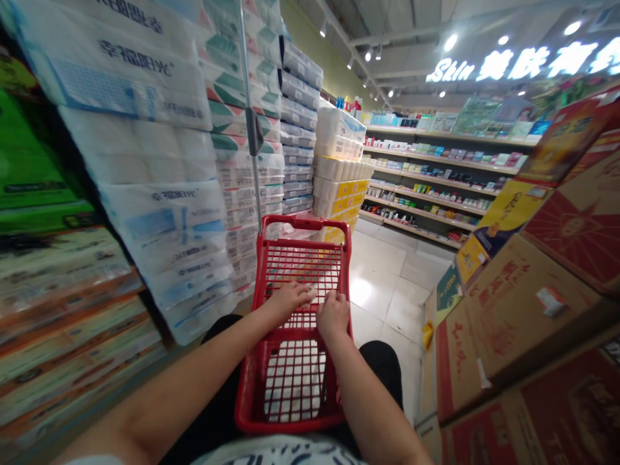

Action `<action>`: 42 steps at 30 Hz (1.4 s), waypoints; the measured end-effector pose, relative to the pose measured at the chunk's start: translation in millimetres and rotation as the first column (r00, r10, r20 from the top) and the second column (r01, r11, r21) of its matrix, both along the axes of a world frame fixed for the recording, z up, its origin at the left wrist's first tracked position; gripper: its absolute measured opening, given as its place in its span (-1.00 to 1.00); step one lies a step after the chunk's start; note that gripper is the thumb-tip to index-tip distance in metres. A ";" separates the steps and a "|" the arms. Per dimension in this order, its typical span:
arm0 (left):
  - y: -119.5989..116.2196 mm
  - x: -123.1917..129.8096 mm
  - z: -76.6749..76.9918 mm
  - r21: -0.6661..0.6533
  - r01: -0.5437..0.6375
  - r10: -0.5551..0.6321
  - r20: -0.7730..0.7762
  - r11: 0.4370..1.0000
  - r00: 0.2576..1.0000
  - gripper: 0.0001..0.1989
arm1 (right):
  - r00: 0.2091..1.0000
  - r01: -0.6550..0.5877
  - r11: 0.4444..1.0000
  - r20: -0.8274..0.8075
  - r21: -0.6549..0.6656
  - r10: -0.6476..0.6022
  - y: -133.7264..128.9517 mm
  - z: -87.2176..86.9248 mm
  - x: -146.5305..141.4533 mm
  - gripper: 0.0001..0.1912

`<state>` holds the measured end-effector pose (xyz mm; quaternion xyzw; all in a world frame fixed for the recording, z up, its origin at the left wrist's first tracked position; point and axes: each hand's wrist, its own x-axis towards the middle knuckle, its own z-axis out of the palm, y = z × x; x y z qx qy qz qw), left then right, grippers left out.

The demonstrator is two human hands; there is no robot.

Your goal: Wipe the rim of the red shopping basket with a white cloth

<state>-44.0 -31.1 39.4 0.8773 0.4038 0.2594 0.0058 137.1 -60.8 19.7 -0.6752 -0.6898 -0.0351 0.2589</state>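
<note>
Our left hand (289,302) and our right hand (333,316) lie side by side on the upper part of a red plastic shopping basket (303,223), just apart from each other. The basket has a rounded rim and walls of square grid, and its long axis points forward, away from us, along the aisle. Under our fingers, a thin metal pole (248,97) rises from the far end of the basket and leans a little to the left.

The left fingers (305,294) and the right fingers (334,298) are bent downward and look relaxed, not spread wide. We cannot tell if they are closed around a bar or only rest on the grid.

Left of our fingers stand high stacks of toilet paper packs (165,226) in soft, shiny plastic wrap. Right of our fingers are piled rough cardboard cartons (513,316) with red printing. Ahead of our fingers, a glossy tile floor (382,290) leads to long store shelves (426,174) with many small products. Below our fingers, black trousers (382,368) show on both sides of the basket.
</note>
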 end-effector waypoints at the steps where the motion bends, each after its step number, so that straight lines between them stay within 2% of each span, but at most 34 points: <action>1: -4.8 -5.6 1.4 0.007 -0.017 0.018 -0.014 1.000 1.000 -0.65 | 1.000 -0.003 1.000 -0.001 -0.004 0.003 -0.2 0.6 0.2 -0.81; 4: -18.8 -21.6 2.6 0.017 -0.198 0.198 0.021 0.980 0.980 -0.64 | 1.000 -0.007 0.999 0.001 -0.039 0.007 -0.6 2.4 1.1 -0.81; 5: -23.6 -25.8 1.6 0.018 -0.223 0.223 0.012 0.975 0.975 -0.64 | 1.000 -0.007 0.999 0.002 -0.050 0.008 -0.6 2.7 1.3 -0.81; 8: -36.7 -32.4 -4.2 0.024 -0.105 0.107 -0.087 0.994 0.991 -0.59 | 1.000 0.001 0.999 -0.001 -0.053 -0.001 0.0 2.5 1.8 -0.81; 9: -40.0 -33.1 -6.2 0.027 -0.103 0.105 -0.097 0.994 0.990 -0.57 | 1.000 0.004 0.999 -0.001 -0.048 -0.004 0.3 2.1 1.9 -0.81; 13: -45.8 -32.9 -10.3 0.034 -0.297 0.298 -0.032 0.954 0.954 -0.54 | 1.000 0.013 0.999 0.011 -0.031 -0.013 1.6 -0.4 1.7 -0.83; 17: -44.6 -33.3 -9.9 0.031 -0.173 0.175 -0.096 0.984 0.980 -0.55 | 1.000 -0.002 1.000 0.017 -0.021 0.002 1.7 -1.3 1.8 -0.83; 21: -44.3 -34.2 -8.6 0.051 -0.339 0.341 -0.026 0.939 0.940 -0.57 | 1.000 0.001 1.000 0.020 -0.025 0.000 1.0 -0.1 2.2 -0.84; 22: -45.6 -33.5 -8.4 0.043 -0.334 0.336 -0.035 0.942 0.941 -0.57 | 1.000 0.002 1.000 0.020 -0.027 -0.001 0.7 0.2 2.2 -0.83; 25: -51.7 -30.0 -7.1 0.004 -0.157 0.156 -0.136 0.988 0.978 -0.61 | 1.000 0.004 1.000 0.017 -0.022 -0.004 -0.1 1.2 2.5 -0.84; 26: -53.7 -29.2 -6.3 0.001 -0.159 0.157 -0.143 0.987 0.977 -0.65 | 1.000 0.003 1.000 0.016 -0.018 -0.002 -0.4 1.4 2.6 -0.84; 30: -59.0 -26.0 -2.9 0.031 -0.396 0.397 -0.100 0.918 0.912 -0.68 | 1.000 -0.002 1.000 0.015 -0.018 0.002 -1.0 2.1 2.6 -0.84; 31: -59.7 -24.6 -2.6 0.035 -0.384 0.385 -0.114 0.923 0.916 -0.68 | 1.000 0.000 1.000 0.018 -0.022 0.000 -0.9 2.2 2.5 -0.84; 34: -59.1 -21.1 -2.8 0.048 -0.204 0.210 -0.203 0.978 0.956 -0.70 | 1.000 0.005 1.000 0.025 -0.027 -0.005 -0.4 2.4 2.3 -0.85; 35: -57.7 -20.5 -3.0 0.059 -0.210 0.218 -0.209 0.976 0.953 -0.70 | 1.000 0.002 1.000 0.026 -0.025 -0.002 -0.4 2.5 2.3 -0.85; 38: -53.4 -18.0 -4.0 0.091 -0.422 0.431 -0.140 0.902 0.891 -0.72 | 1.000 -0.005 1.000 0.025 -0.020 0.005 -1.1 2.9 2.3 -0.85; 39: -53.0 -15.9 -4.7 0.090 -0.460 0.468 -0.121 0.883 0.875 -0.72 | 1.000 -0.003 1.000 0.025 -0.021 0.004 -1.5 3.0 2.4 -0.84; 40: -53.3 -13.0 -5.4 0.083 -0.444 0.451 -0.118 0.892 0.885 -0.73 | 1.000 -0.001 1.000 0.026 -0.023 0.002 -1.9 3.2 2.5 -0.84; 42: -54.2 -6.7 -6.2 0.061 -0.286 0.292 -0.153 0.956 0.944 -0.75 | 1.000 0.004 1.000 0.028 -0.021 -0.004 -2.2 3.5 2.8 -0.83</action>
